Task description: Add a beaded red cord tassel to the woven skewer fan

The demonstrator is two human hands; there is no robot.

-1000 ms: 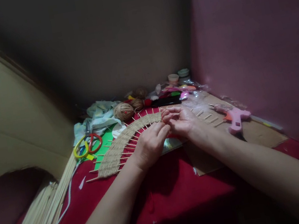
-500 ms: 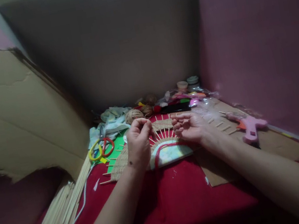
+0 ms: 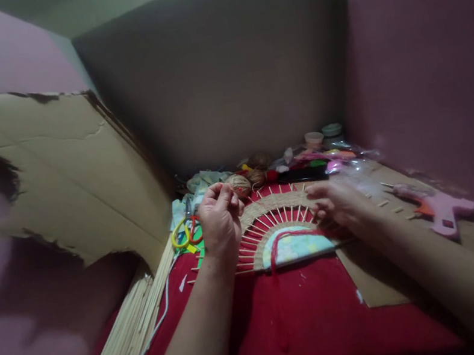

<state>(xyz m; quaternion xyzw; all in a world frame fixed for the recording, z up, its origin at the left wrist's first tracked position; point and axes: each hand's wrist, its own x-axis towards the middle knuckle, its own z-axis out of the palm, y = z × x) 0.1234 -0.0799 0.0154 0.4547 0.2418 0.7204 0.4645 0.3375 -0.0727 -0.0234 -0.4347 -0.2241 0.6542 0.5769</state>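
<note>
A half-round fan-shaped piece (image 3: 276, 206) of thin sticks woven with bands of tan twine lies before me, its light patterned cloth centre (image 3: 297, 245) nearest me. My left hand (image 3: 220, 217) is raised over its left side, closed, thumb and forefinger pinched; a tiny red spot shows by the fingertips, but I cannot make out what is held. Above the right side is my right hand (image 3: 337, 202), slightly blurred, fingers curled inward; what they hold, if anything, is hidden. Red yarn (image 3: 290, 233) crosses the cloth toward the right hand and hangs down at the front.
Yellow-and-red scissors (image 3: 186, 232) lie left, above a bundle of thin sticks (image 3: 123, 338). Balls of twine (image 3: 239, 185) are behind. A pink glue gun (image 3: 445, 211) rests on cardboard (image 3: 374, 281) at right. Torn cardboard (image 3: 75, 169) leans left. Red cloth (image 3: 326, 321) covers the table.
The view has turned, so the scene sits farther right. My right hand has moved away from the left and turned, its palm less visible. The left hand keeps its pinch.
</note>
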